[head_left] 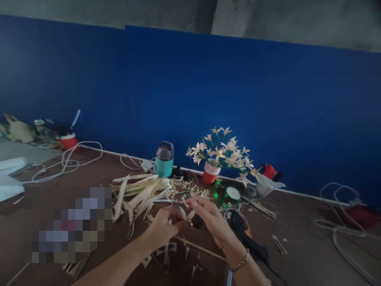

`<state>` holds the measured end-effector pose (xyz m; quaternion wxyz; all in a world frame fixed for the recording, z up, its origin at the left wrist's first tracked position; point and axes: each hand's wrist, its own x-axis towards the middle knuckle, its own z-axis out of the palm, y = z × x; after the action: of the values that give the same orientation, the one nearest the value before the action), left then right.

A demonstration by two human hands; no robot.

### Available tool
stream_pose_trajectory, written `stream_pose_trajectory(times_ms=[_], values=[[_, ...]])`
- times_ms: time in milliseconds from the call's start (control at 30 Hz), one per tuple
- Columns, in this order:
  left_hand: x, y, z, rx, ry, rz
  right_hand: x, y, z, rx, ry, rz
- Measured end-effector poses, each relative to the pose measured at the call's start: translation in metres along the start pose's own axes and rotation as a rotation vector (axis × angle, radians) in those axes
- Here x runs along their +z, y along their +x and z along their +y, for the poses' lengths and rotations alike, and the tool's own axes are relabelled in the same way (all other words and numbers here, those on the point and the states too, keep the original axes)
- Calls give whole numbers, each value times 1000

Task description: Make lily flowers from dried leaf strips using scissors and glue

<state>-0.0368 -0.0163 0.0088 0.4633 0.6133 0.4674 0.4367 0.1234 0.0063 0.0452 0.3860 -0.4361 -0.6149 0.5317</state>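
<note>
Low over the brown table, my left hand [167,225] is closed, its thumb and fingers pinched at a small pale husk flower [189,216]. My right hand [208,216], with a bracelet at the wrist, curves close over the flower from the other side; its fingers are stretched out and its thumb is mostly hidden. Below the hands a thin stick [201,248] lies slanted. Dried husk strips [145,190] are heaped just beyond my left hand. A black glue gun [248,242] lies beside my right wrist.
Pale flowers on green stems [229,153] stand in stacked red cups [211,173]. Nearby are green ribbon on a spool [232,194] and a teal container with a dark top [164,159]. White cables [67,163] lie left and right. Behind stands a blue panel [190,87]. One left area is pixelated.
</note>
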Motion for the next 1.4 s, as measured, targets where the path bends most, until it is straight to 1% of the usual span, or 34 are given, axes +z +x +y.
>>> stream_pose_trajectory(times_ms=[67, 133, 200, 267, 367, 433, 500, 533, 600, 667, 700, 733, 800, 867, 933, 967, 1000, 1033, 1133, 1200, 1267, 1333, 1400], values=[[0, 2, -4, -78, -153, -6, -1, 0, -1, 21, -3, 71], [0, 3, -9, -117, -223, 8, -2, 1, -1, 25, -10, 111], [0, 4, -13, -123, -248, 23, -1, 1, 0, 41, 15, 90], [0, 5, -15, -117, -282, 13, -1, 0, 1, 58, 53, 43], [0, 4, -13, -109, -330, -2, 1, 0, 0, 62, 81, -7], [1, 3, -9, -123, -335, 6, 2, 0, -1, 65, 89, -6], [1, 3, -6, -149, -336, 21, 2, 1, -2, 43, 135, 49], [1, 3, -4, -162, -333, 31, 1, 2, -1, 30, 198, 97], [0, 3, -1, -182, -317, 58, -3, 5, 0, 40, 424, 169], [-1, 3, 2, -191, -282, 88, -10, 8, 3, 118, 724, 184], [-1, 3, 3, -187, -263, 98, -14, 9, 6, 153, 848, 196], [-2, 3, 5, -178, -248, 106, -19, 10, 8, 177, 939, 234], [-3, 2, 7, -164, -233, 110, -29, 12, 15, 194, 1039, 353], [-3, 2, 8, -172, -232, 102, -36, 14, 20, 202, 1088, 459], [-2, 1, 6, -191, -250, 92, -40, 15, 21, 214, 1132, 524], [-2, 1, 5, -193, -261, 88, -40, 15, 20, 222, 1148, 529], [-1, 2, 4, -190, -270, 86, -38, 15, 19, 235, 1146, 512], [-1, 2, 2, -184, -279, 84, -36, 16, 17, 249, 1108, 468], [1, 1, 0, -172, -303, 73, -23, 15, 10, 279, 881, 281], [1, 1, 0, -179, -335, 77, -12, 12, 6, 277, 769, 195], [1, 1, 1, -192, -383, 82, -3, 7, 4, 219, 587, 93], [2, 1, 2, -196, -434, 70, 3, 2, 2, 105, 333, 9], [2, 1, 2, -184, -461, 49, 6, -1, 2, 1, 134, -16]])
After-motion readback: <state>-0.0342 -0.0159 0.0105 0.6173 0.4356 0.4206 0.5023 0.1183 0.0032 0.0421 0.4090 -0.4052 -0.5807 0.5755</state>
